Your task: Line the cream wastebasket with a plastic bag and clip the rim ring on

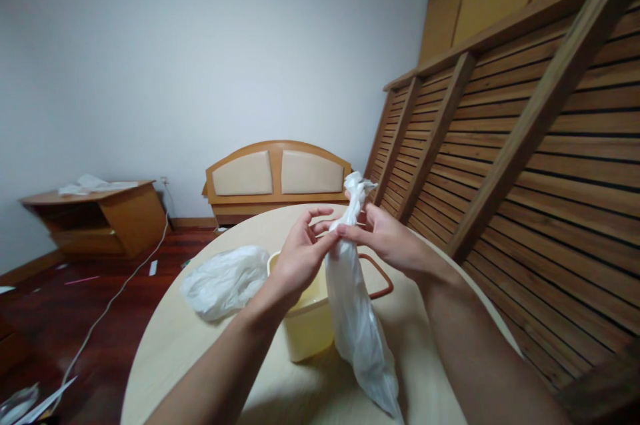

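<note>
A white plastic bag hangs upright in front of me, its top twisted into a neck. My right hand is closed around that neck from the right. My left hand pinches the same neck from the left with thumb and forefinger, its other fingers curled loosely. Behind the bag stands a pale yellow plastic bucket with a brown handle lying to its right, on a round beige table. The bag's lower end reaches down near the table's front edge.
A second crumpled white plastic bag lies on the table left of the bucket. A slatted wooden bed frame leans along the right. A wooden headboard stands against the far wall, a low wooden cabinet at left, a white cable on the floor.
</note>
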`<state>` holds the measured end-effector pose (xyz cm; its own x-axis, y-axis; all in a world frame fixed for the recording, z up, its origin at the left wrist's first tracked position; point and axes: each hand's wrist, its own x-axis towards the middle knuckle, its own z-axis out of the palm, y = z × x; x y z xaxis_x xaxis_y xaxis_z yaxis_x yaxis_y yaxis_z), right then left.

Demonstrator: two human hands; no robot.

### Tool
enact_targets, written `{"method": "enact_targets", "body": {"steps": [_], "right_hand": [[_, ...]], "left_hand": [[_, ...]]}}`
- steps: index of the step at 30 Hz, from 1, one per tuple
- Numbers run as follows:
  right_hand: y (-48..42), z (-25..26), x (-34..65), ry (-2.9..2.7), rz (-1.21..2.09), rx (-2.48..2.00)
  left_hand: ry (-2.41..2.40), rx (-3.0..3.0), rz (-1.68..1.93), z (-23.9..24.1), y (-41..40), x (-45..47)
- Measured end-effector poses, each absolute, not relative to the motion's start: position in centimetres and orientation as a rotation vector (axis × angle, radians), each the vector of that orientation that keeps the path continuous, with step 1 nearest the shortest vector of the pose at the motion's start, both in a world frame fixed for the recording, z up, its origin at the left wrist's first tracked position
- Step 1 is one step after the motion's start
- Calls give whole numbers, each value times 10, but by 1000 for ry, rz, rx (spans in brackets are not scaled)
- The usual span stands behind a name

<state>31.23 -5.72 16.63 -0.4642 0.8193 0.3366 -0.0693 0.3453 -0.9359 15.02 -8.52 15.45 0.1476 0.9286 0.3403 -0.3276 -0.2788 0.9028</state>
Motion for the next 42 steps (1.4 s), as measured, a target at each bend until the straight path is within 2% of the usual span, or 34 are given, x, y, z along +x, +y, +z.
{"method": "enact_targets", "body": {"steps": [8, 15, 26, 32, 35, 42], "right_hand": [[-54, 172, 316, -1459, 1381, -570], [-58, 172, 312, -1532, 1361, -541], [-69, 184, 311, -1252, 1272, -559], [-77, 184, 308, -1427, 1246, -514], [-81, 190, 303, -1471, 1124, -520], [-72, 219, 316, -1360, 617, -533]], "left_hand": [[625, 1167, 1662, 157, -81, 147], [656, 1177, 1384, 160, -89, 145], [527, 1359, 1389, 164, -95, 149], [578, 1391, 1375, 176, -105, 155], [550, 1424, 1473, 185, -103, 154], [470, 1353, 1769, 208, -91, 134]]}}
